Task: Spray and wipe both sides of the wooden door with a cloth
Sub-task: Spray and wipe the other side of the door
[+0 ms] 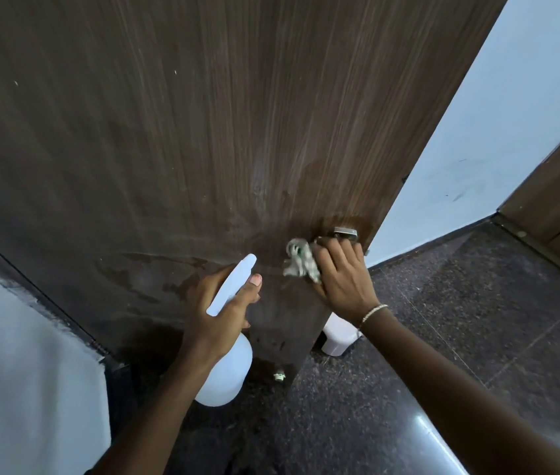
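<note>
A dark brown wooden door (203, 125) fills most of the view, with wet streaks and patches low down. My left hand (218, 311) grips a white spray bottle (227, 368) by its neck, nozzle pointing up at the door. My right hand (342, 272) holds a crumpled grey-white cloth (300, 260) against the door, just below a metal handle (345, 233) near the door's right edge.
A pale wall (477, 132) stands to the right of the door, another pale wall (21, 354) to the left. Dark speckled floor (443, 320) lies below. A small white bin (338, 334) sits behind the door's edge. A brown wooden frame (559, 200) is at far right.
</note>
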Tool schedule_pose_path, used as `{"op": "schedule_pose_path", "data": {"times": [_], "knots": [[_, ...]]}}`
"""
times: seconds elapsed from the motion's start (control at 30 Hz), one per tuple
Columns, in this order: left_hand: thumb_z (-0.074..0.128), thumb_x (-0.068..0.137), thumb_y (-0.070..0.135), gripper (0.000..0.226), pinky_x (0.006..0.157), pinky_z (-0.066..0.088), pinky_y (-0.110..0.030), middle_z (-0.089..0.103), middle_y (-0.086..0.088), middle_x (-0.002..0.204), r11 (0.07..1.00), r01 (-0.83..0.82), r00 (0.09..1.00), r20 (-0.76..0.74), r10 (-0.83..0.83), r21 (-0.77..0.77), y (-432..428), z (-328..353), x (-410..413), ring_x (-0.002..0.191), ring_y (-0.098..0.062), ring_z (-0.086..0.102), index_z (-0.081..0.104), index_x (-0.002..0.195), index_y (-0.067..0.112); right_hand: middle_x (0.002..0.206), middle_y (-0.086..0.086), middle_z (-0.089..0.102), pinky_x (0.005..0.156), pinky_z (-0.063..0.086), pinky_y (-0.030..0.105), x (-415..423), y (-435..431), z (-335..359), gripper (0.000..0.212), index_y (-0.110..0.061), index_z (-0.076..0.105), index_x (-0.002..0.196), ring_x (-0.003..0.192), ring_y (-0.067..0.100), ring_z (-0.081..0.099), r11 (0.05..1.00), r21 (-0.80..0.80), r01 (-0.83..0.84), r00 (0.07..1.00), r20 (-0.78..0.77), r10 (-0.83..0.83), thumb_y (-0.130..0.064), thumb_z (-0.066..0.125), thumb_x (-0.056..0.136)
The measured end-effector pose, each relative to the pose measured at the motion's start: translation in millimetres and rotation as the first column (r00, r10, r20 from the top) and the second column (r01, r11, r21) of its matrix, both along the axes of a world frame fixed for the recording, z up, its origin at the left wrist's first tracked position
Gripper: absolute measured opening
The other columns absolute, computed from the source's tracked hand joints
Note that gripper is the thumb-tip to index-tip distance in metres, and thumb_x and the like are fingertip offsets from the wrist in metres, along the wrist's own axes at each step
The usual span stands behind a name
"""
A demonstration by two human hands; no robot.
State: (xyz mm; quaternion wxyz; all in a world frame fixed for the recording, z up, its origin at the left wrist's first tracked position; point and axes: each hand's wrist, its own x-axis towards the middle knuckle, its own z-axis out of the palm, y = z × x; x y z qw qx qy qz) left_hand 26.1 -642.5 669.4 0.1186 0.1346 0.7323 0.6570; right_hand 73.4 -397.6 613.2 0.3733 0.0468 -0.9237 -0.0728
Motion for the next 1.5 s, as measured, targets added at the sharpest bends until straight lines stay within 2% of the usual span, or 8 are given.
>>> {"op": "schedule_pose_path", "data": {"times": [0.2,0.33,0.5,0.7,0.87,1.0,1.13,1.5], "knots": [[0.071,0.089,0.027,0.021,0.045,0.049,-0.02,0.074,0.002,0.08,1.0,0.009,1.0,0.007,-0.009,-0.012,-0.6,-4.0,-8.2,0.061,-0.007,0.067,0.072,0.109,0.021,0.112,0.007,0.064,0.088,0.044,0.043,0.0,6.2,-27.8,0.04,-0.012,0.058,0.143,0.097,0.029,0.06,0.967,0.23,0.11,0.994,-0.005,-0.112,-0.014,0.051,0.104],[0.071,0.089,0.026,0.022,0.045,0.049,-0.021,0.074,-0.001,0.082,0.999,0.03,1.0,0.005,-0.029,-0.013,-0.4,-5.1,-11.6,0.064,-0.008,0.069,0.072,0.11,0.019,0.079,0.006,0.057,0.07,0.041,0.042,-24.5,-5.6,-18.1,0.008,-0.009,0.066,0.1,0.071,0.028,0.055,0.957,0.241,0.164,0.983,-0.12,-0.138,-0.009,0.058,0.098],[0.072,0.087,0.03,0.024,0.048,0.05,-0.017,0.072,0.003,0.093,0.999,0.012,0.999,0.054,-0.011,-0.029,1.8,-8.0,-10.4,0.069,-0.013,0.069,0.069,0.11,0.023,0.06,0.005,0.056,0.073,0.038,0.04,-47.4,-7.1,-11.0,0.026,-0.012,0.058,0.074,0.062,0.028,0.055,0.962,0.167,0.217,0.971,-0.136,-0.196,-0.02,0.051,0.097],[0.071,0.087,0.034,0.026,0.048,0.049,-0.017,0.073,0.0,0.093,1.0,-0.005,0.998,0.057,0.007,-0.029,10.3,-8.4,-8.5,0.063,-0.013,0.067,0.07,0.109,0.021,0.056,0.009,0.063,0.074,0.035,0.042,-50.6,-34.2,-2.2,0.054,-0.013,0.063,0.064,0.064,0.03,0.061,0.896,-0.262,0.358,0.928,-0.004,-0.372,-0.047,0.047,0.102],[0.071,0.088,0.031,0.024,0.048,0.049,-0.019,0.074,-0.003,0.089,0.999,-0.036,0.999,0.028,0.035,0.005,18.7,-2.3,0.6,0.068,-0.019,0.068,0.072,0.109,0.019,0.061,0.005,0.06,0.06,0.041,0.036,-3.6,-39.6,33.0,0.047,-0.008,0.065,0.071,0.058,0.028,0.059,0.516,-0.854,0.066,0.913,-0.157,-0.376,-0.045,0.051,0.096],[0.071,0.088,0.027,0.024,0.048,0.049,-0.019,0.073,-0.004,0.092,0.996,-0.07,0.996,0.053,0.068,0.047,21.9,2.5,15.6,0.078,-0.021,0.071,0.07,0.111,0.018,0.082,-0.002,0.064,0.054,0.038,0.027,54.9,-37.5,36.9,0.027,-0.014,0.066,0.098,0.062,0.021,0.06,0.686,-0.695,0.216,0.91,-0.111,-0.399,-0.039,0.063,0.086],[0.072,0.088,0.026,0.018,0.048,0.05,-0.019,0.074,0.0,0.088,0.993,-0.104,0.994,0.044,0.101,0.062,25.5,3.6,35.2,0.081,-0.015,0.072,0.071,0.106,0.023,0.136,0.006,0.061,0.052,0.056,0.035,54.6,-46.5,0.1,0.08,-0.02,0.055,0.148,0.072,0.027,0.069,0.896,-0.328,0.299,0.954,0.131,-0.27,-0.014,0.084,0.073],[0.072,0.087,0.033,0.026,0.05,0.051,-0.018,0.074,0.0,0.091,0.984,-0.179,0.983,0.034,0.178,0.022,39.8,-18.3,59.0,0.079,-0.017,0.072,0.07,0.11,0.02,0.115,0.013,0.075,0.055,0.057,0.035,0.4,-36.9,-20.4,0.049,-0.006,0.075,0.12,0.066,0.03,0.071,0.93,-0.146,0.338,0.934,0.17,-0.313,-0.019,0.037,0.092]]}}
